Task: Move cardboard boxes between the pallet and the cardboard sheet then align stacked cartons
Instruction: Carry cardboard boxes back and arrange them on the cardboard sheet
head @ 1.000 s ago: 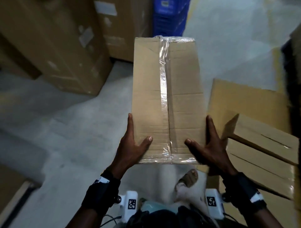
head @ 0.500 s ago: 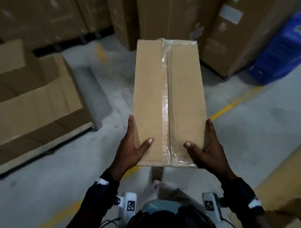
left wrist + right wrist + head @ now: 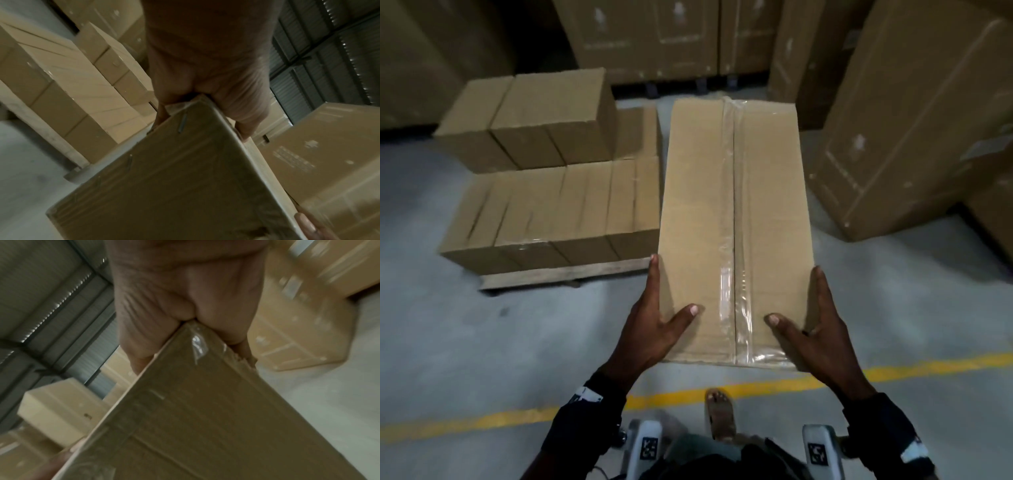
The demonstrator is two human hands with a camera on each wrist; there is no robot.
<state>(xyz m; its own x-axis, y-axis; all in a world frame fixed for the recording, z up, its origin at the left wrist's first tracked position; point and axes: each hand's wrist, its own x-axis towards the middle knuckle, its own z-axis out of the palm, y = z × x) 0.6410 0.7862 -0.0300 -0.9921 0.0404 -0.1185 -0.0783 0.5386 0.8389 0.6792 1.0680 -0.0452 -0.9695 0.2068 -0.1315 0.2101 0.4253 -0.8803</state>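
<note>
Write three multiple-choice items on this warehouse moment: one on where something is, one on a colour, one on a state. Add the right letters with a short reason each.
1. Where is the pallet of stacked cartons relative to the carried box?
A. To its left, on the floor
B. To its right, on a shelf
C. Directly behind the person

2. What colour is the floor line near the person's foot?
A. White
B. Yellow
C. Red

3. How is the carried box held?
A. Left hand alone, right hand hanging free
B. Resting on the pallet, no hand on it
C. Both hands at its near corners, thumbs on top

Answers:
1. A: in the head view the pallet sits on the floor left of the box.
2. B: the painted stripe is yellow.
3. C: the left hand and right hand each clasp a near corner.
</note>
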